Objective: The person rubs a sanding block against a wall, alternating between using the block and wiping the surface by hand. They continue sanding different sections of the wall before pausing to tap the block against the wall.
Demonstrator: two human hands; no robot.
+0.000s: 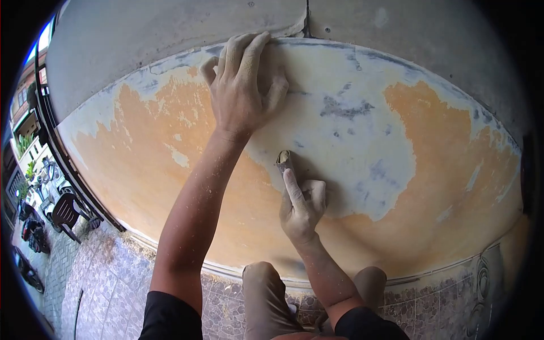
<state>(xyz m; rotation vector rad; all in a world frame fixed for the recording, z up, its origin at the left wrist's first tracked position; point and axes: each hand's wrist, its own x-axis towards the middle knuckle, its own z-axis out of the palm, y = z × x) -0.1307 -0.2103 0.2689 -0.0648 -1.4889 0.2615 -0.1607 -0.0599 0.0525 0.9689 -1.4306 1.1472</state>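
Observation:
A wall (215, 224) with patchy orange paint and pale, grey-marked bare areas fills the middle of the view. My left hand (241, 93), dusty and with fingers apart and bent, rests against it near the upper edge of the painted area. It holds nothing that I can see. Lower and to the right, my right hand (302, 212) is closed around a small scraper (284, 161), with one finger stretched along it. Pale scrapings lie on the scraper's tip, which is at the bare patch. Its handle is hidden in my fingers.
Grey plain wall (153, 34) continues above the painted part. My knees (265, 286) are close to its base, over a patterned tile floor (221, 300) with flakes on it. On the left are a dark gate rail (73, 170), a brown plastic chair (67, 212) and parked motorbikes (35, 235).

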